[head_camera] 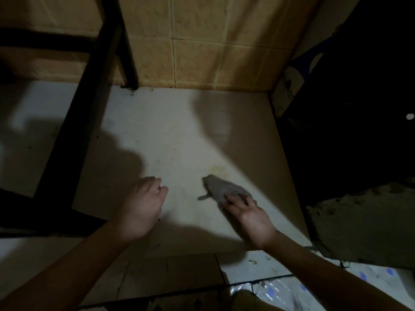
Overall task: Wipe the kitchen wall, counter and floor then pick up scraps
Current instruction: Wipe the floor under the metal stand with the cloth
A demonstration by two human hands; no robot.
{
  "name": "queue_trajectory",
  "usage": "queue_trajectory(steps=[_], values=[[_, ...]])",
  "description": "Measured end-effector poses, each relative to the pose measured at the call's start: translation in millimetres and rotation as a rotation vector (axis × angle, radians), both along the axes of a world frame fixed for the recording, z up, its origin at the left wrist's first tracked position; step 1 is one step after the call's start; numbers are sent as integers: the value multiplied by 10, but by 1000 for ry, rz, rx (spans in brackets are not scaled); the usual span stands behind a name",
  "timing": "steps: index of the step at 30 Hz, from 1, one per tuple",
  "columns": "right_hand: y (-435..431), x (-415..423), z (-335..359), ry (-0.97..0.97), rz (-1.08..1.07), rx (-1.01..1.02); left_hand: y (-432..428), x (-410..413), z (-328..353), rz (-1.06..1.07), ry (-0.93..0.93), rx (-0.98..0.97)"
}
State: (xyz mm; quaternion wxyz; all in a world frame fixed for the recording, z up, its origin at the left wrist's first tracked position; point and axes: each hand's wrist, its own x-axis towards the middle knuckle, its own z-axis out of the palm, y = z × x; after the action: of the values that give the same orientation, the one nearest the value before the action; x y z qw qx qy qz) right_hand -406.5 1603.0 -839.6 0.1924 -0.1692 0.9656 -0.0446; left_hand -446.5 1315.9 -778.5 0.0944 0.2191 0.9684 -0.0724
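Open floor in the middle, hemmed in on three sides.

Pale floor runs free ahead of both hands, right up to the tan wall at the back. On the left, a black frame slants across with its leg planted at the wall's foot, and that blocks any sweep leftward. On the right, a box stands in the corner against a dark mass. A rough slab juts in nearer, beside the right hand pressing the cloth. There's passable floor between the cloth and the hovering left hand.
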Motion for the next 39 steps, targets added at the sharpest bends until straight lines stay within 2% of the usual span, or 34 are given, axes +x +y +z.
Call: queue_trajectory(steps=[4, 6, 13, 18, 20, 23, 25, 26, 28, 32, 39], values=[[559, -204, -82, 67, -397, -66, 11, 5, 22, -44, 23, -17], [754, -251, -147, 92, -497, -115, 20, -29, 32, -34, 4, -26], [521, -282, -193, 128, -533, -17, 90, -120, -146, -23, -60, -65], [188, -115, 0, 96, -271, 50, 228, -178, -236, -37, -97, -89], [-45, 41, 71, 78, -155, -7, 266, -178, -269, -23, -114, -97], [-251, 269, 141, 144, 17, -7, 316, -183, -284, -14, -122, -70], [-283, 363, 167, 169, 73, 7, 329, -166, -285, -31, -110, -49], [-286, 384, 176, 112, 80, -12, 327, -155, -280, -37, -104, -40], [-238, 452, 136, -4, 47, -49, 312, -148, -274, -37, -86, -29], [-46, 502, 77, 43, -37, -91, 316, -82, -276, -58, -50, -18], [399, 392, 131, 82, -486, -133, 196, 68, -67, -2, -13, -45]])
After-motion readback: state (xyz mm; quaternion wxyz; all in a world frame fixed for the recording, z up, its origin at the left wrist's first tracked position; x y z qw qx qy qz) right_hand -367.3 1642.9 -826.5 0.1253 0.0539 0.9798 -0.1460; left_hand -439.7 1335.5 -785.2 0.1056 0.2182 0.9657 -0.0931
